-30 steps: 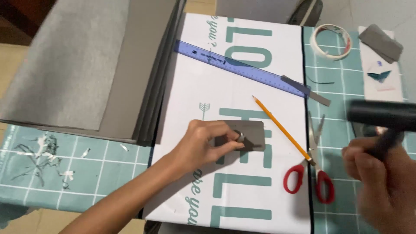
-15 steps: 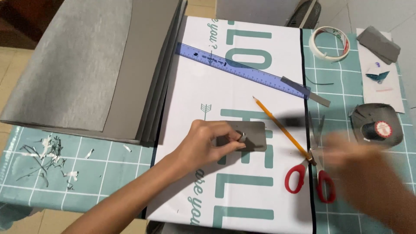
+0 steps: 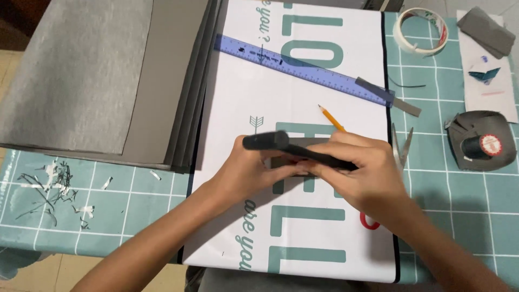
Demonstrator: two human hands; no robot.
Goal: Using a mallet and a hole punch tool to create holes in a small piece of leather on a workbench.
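While both my hands meet at the middle of the white sheet (image 3: 303, 108), the right hand (image 3: 357, 173) is wrapped around a black tool (image 3: 294, 147), which lies nearly level and points toward ten o'clock, its thick end jutting out past my left knuckles. The left hand (image 3: 254, 170) is pressed down on a small grey piece (image 3: 294, 162), fingers curled over its near edge; most of that piece is hidden under both hands and the tool, so I cannot tell its full outline. From the hands, a yellow pencil (image 3: 331, 118) shows at twelve o'clock, its point aimed up and left and its lower end lost behind my right hand. Scissors (image 3: 401, 146) lie at three o'clock, blades open and pointing up, with a bit of red handle showing below my right wrist. A blue ruler (image 3: 303, 70) runs slantwise at twelve o'clock, a grey strip (image 3: 386, 97) touching its right end. At two o'clock sits a tape roll (image 3: 420, 30); at three o'clock, well apart, a thread spool (image 3: 481, 146) rests on a grey scrap. Stacked grey sheets (image 3: 108, 75) fill ten o'clock, on the teal mat (image 3: 454, 216).
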